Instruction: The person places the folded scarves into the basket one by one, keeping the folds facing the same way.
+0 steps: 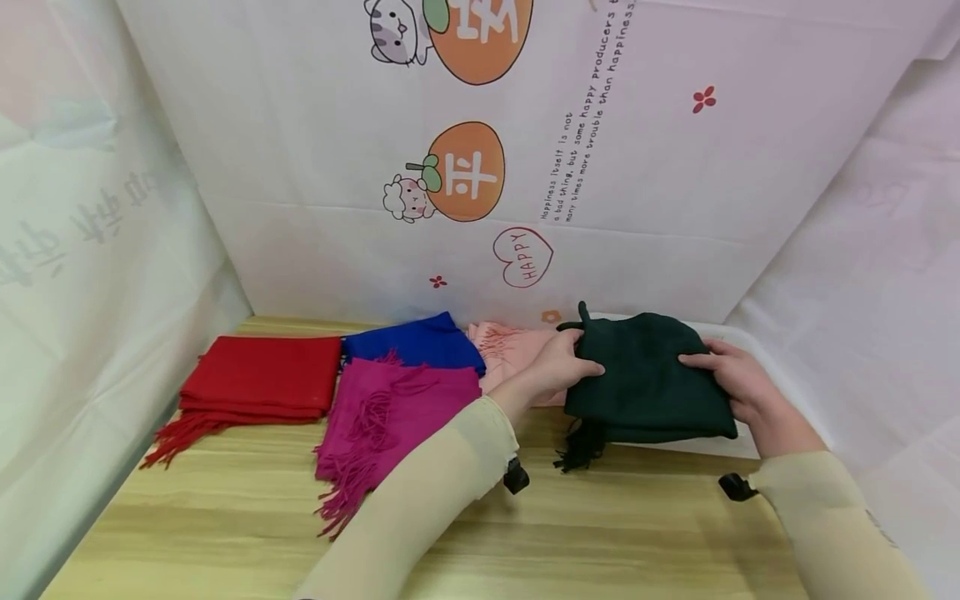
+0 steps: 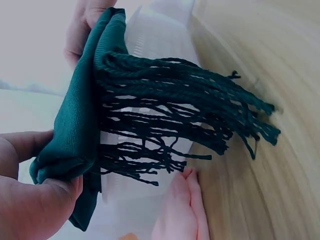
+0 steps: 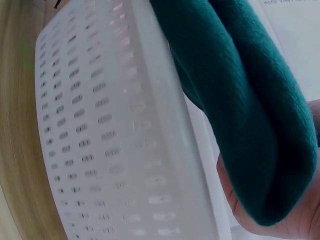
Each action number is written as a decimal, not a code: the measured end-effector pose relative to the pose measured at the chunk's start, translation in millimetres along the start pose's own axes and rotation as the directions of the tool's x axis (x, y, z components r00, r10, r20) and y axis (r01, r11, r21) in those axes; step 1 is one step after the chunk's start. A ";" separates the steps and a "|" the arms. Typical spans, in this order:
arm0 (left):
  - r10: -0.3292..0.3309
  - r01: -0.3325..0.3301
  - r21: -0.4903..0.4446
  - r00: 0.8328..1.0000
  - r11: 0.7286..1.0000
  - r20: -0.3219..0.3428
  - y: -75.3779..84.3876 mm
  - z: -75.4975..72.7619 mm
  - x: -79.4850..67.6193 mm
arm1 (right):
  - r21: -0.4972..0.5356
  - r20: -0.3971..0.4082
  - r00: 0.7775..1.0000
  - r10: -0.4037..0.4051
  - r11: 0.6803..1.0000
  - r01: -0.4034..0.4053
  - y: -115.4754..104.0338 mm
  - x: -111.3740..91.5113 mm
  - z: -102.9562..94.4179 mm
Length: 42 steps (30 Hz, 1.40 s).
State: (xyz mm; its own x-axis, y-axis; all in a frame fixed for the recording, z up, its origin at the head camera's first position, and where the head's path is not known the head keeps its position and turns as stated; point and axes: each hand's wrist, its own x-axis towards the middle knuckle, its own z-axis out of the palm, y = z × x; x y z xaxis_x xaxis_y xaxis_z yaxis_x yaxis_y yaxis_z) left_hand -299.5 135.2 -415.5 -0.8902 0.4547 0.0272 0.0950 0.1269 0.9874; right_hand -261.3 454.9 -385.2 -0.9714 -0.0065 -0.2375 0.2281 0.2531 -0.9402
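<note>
Both hands hold a folded dark green scarf (image 1: 648, 379) over a white perforated basket (image 3: 100, 115). My left hand (image 1: 546, 367) pinches its left edge, thumb on one face. At the right edge my right hand (image 1: 742, 387) grips it, thumb in front. Dark fringe (image 2: 165, 100) hangs from the scarf's lower left corner in the head view. In the right wrist view the scarf's folded end (image 3: 265, 150) hides part of the right hand (image 3: 280, 220). Most of the basket is covered by the scarf in the head view.
Left of the basket lie a folded pink scarf (image 1: 513, 354), a blue scarf (image 1: 412, 342), a magenta fringed scarf (image 1: 405, 400) and a red fringed scarf (image 1: 262, 375) on the wooden table (image 1: 225, 517). A printed white cloth (image 1: 337, 167) stands as a wall behind and at the sides.
</note>
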 end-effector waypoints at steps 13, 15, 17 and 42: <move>0.005 -0.005 0.126 1.000 0.992 -0.001 -4.2 17.2 1.7 | -0.178 -0.057 0.998 -0.021 0.984 0.010 15.6 4.7 -10.2; 0.016 -0.015 0.156 1.000 0.988 -0.005 -5.5 18.5 2.5 | -0.202 -0.064 0.998 -0.020 0.979 0.006 16.1 4.4 -9.8; 0.033 -0.032 0.182 0.999 0.983 -0.001 -6.2 19.3 3.4 | -0.222 -0.071 0.997 -0.021 0.975 0.004 16.5 4.2 -9.8; 0.202 -0.271 0.578 0.962 0.770 0.181 7.1 33.6 7.6 | -0.335 -0.131 0.988 -0.084 0.942 0.035 21.2 6.3 -20.0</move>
State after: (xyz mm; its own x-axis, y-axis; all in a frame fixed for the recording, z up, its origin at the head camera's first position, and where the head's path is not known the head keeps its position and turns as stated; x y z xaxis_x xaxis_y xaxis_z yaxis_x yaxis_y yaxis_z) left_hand -290.7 169.2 -413.6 -0.7568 0.6230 0.1976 0.5716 0.4842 0.6624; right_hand -263.9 479.6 -401.7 -0.9873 0.0991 -0.1238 0.1582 0.5620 -0.8119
